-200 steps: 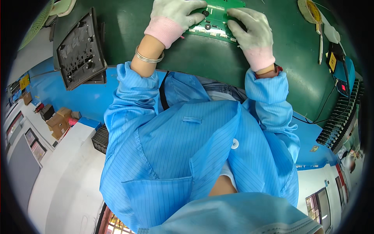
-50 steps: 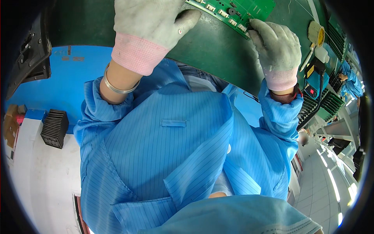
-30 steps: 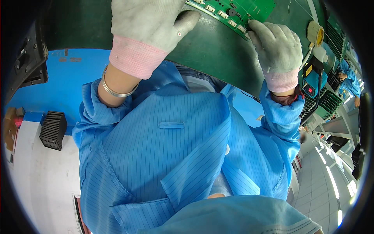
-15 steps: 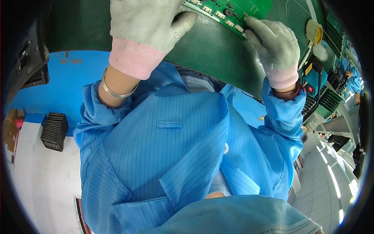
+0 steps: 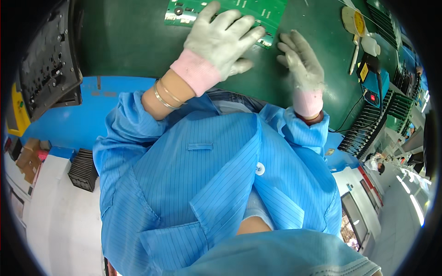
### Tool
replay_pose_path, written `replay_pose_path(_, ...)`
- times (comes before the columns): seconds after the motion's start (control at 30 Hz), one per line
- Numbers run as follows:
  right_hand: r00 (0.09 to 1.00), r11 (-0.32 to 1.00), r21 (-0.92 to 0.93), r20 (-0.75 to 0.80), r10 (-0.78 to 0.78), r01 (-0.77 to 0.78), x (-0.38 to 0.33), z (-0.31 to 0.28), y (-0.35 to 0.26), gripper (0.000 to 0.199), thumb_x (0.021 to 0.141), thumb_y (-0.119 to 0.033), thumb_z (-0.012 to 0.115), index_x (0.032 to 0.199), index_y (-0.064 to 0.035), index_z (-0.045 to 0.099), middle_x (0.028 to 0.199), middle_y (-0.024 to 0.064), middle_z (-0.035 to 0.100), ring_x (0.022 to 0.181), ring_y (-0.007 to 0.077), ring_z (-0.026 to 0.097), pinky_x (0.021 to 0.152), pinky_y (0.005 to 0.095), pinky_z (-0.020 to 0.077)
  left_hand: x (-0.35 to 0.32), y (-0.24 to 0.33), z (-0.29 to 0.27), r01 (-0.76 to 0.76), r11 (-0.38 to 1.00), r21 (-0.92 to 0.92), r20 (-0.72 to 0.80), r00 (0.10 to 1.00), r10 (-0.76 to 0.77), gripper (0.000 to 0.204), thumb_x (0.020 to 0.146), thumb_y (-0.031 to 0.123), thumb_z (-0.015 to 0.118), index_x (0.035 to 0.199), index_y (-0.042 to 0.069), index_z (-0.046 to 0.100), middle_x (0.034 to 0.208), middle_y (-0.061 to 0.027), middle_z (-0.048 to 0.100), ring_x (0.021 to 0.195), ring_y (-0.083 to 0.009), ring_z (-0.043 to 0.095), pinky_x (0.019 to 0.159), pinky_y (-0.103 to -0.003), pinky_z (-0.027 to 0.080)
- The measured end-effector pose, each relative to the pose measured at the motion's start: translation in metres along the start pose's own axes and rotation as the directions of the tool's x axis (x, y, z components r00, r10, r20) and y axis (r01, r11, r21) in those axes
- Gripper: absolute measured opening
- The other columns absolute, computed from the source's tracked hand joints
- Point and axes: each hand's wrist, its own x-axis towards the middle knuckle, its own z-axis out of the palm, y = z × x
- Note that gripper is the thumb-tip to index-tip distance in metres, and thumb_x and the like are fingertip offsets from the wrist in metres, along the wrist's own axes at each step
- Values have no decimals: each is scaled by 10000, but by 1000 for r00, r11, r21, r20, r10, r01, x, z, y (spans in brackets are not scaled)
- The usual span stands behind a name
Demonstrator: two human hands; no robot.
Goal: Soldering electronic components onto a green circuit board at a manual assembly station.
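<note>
A green circuit board (image 5: 269,13) lies on the dark green work surface at the top of the view. White connectors and a round black part show near its near edge. My left hand (image 5: 221,39), in a grey-white glove with a pink cuff, rests over that edge with its fingers spread, covering some of the parts. Just off the board's right end, my right hand (image 5: 301,62), gloved the same way, is held up with its fingers stretched and nothing visible in them. Motion slightly blurs it.
To the right are a round pot with yellow filling (image 5: 353,20), a small white cup (image 5: 370,46) and a blue powered unit (image 5: 375,85) with cables. Black slotted racks (image 5: 363,131) hold boards beyond it. A black fixture (image 5: 50,60) stands at the left.
The board now sits further left and is turned. My left hand has come over its near edge with fingers spread. My right hand has come away from the board's edge. The view has shifted.
</note>
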Motion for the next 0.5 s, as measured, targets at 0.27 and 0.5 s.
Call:
replay_pose_path(0.27,959,684,693,280,35,-227,-32,-10,15,541,937,-206,595,1398,-8,394,1363,117,486,1255,258,471,1020,418,418,2,13,-17,-83,992,91,273,960,55,1022,375,417,833,1297,104,525,1200,-114,504,1023,-316,502,916,-449,424)
replay_pose_path(0.5,912,662,654,394,116,-367,-61,-11,24,624,931,-188,599,1452,-5,308,1436,140,431,1303,279,440,1026,427,423,-42,42,-26,-250,896,366,426,901,77,858,547,378,796,1307,106,503,1056,-81,513,903,-241,536,871,-394,457)
